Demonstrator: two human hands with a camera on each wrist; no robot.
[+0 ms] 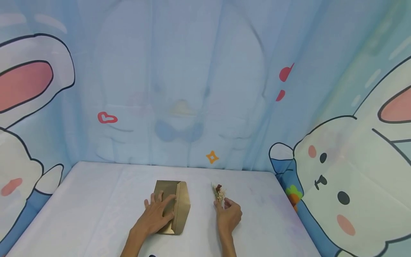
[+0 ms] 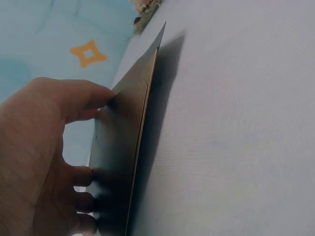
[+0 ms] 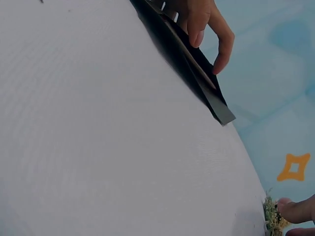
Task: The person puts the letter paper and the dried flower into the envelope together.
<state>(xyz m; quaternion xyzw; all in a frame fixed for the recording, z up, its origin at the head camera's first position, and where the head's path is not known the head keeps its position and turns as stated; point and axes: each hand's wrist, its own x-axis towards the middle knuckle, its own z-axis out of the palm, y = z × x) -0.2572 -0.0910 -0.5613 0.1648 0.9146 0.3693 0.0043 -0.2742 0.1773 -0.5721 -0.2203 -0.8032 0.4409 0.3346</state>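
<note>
A gold envelope [image 1: 167,187] lies on the white table, its flap [image 1: 183,207] folded out to the right. My left hand [image 1: 156,216] rests on it with fingers spread. In the left wrist view, the fingertips touch the upper face of the envelope [image 2: 120,132]. To the right of the envelope, my right hand [image 1: 229,216] pinches a small bunch of dried flowers [image 1: 219,192] by its lower end, dark red and cream heads pointing away from me. Only the thumb and part of a finger beside the flowers [image 3: 272,216] show in the right wrist view.
A white cloth covers the table [image 1: 96,203]. Behind it hangs a light blue curtain [image 1: 179,71] printed with rabbits, hearts and a star. A small dark thing [image 1: 152,255], mostly cut off, shows at the bottom edge of the head view.
</note>
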